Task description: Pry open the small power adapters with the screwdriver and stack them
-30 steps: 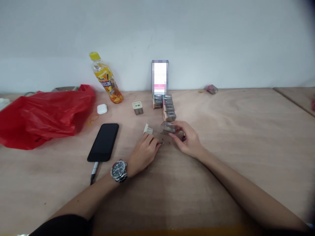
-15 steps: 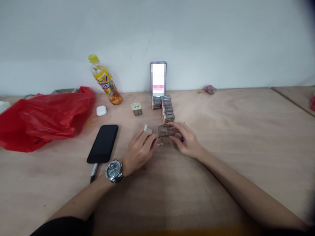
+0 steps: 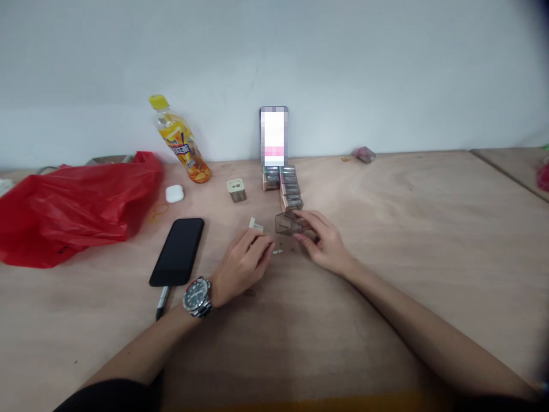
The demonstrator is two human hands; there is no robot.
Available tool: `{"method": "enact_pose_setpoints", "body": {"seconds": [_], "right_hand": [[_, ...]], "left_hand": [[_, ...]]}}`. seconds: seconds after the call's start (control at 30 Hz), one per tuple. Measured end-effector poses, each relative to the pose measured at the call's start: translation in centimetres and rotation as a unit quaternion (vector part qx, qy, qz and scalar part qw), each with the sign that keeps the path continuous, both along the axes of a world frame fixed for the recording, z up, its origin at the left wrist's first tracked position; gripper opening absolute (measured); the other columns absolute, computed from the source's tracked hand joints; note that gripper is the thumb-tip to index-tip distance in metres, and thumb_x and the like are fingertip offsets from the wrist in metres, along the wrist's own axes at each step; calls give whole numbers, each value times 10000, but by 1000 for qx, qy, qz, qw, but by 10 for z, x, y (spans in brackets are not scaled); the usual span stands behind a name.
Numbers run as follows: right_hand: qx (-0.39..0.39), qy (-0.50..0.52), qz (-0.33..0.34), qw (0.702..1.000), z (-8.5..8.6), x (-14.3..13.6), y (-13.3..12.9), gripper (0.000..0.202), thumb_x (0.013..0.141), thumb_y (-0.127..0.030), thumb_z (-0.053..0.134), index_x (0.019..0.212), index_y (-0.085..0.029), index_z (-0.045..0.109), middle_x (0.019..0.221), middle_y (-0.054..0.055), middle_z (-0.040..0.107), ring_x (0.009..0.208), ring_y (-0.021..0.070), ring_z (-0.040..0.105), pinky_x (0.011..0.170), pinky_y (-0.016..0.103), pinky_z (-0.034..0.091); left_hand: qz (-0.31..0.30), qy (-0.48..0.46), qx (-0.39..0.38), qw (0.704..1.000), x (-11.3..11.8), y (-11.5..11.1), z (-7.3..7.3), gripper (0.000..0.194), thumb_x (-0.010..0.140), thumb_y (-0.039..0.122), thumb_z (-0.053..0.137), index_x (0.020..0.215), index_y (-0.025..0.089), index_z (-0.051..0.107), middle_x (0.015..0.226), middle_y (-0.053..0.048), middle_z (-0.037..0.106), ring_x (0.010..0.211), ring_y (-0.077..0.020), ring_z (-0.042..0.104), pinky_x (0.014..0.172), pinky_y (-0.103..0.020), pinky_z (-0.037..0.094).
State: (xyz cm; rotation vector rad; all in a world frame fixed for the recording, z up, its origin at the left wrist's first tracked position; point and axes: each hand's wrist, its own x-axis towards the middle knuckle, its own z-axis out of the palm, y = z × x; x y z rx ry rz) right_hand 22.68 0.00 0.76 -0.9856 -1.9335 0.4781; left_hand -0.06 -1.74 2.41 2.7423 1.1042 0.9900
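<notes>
My right hand pinches a smoky see-through sharpener container between thumb and fingers, just above the table. Left of it, my left hand is palm down with its fingers curled together; whatever they hold, if anything, is hidden. At its fingertips a cream sharpener insert shows, partly covered by the fingers. Between the hands lie a small pale piece and a few tiny dark bits. Farther back stands a two-hole pencil sharpener with a cream top and a dark see-through body.
Several small boxed items stand in two rows before a lit phone at the wall. Leftward are a black phone, a pen, a white earphone case, a drink bottle and a red plastic bag.
The container in my right hand has risen slightly and turned, moving away from my left fingertips. My left hand has barely moved, and the whole view has shifted a little.
</notes>
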Motion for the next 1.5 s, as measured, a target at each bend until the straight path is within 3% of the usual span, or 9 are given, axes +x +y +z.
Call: {"method": "enact_pose_setpoints", "body": {"seconds": [0.1,0.27,0.77,1.07,1.5], "right_hand": [[-17,28,-40,999,-1,1,4,396,893,-234,584,1284,-231,527,1181,125,593,837,199,630,759,403,581],[-19,27,-33,999,-3,1,5,393,893,-239,581,1283,-231,528,1195,127,586,812,188,623,722,377,574],[4,1,-17,1000,-1,0,5,394,906,-213,554,1297,-232,512,1181,123,580,851,193,622,771,394,560],[-5,7,-1,1000,-3,0,4,409,913,-218,551,1318,-243,505,1201,122,573,935,211,612,778,388,571],[5,-3,4,1000,-4,-1,4,430,902,-188,558,1325,-245,505,1229,120,571,990,225,608,808,402,575]], "left_hand": [[-20,75,-66,995,2,1,-3,114,952,214,484,977,147,573,935,-89,579,888,-203,555,806,-358,527],[-16,122,-89,988,6,1,-8,150,970,235,465,966,131,572,946,-100,582,919,-217,552,827,-390,529],[-10,180,-14,983,7,-1,-6,176,971,219,453,903,119,580,892,-98,568,883,-234,539,807,-402,521],[-26,255,42,966,5,-2,-6,163,954,150,437,884,122,582,883,-105,552,873,-248,525,771,-396,495],[-1,225,24,974,8,2,-8,161,960,147,415,891,112,556,873,-108,548,843,-255,518,757,-404,499]]}}
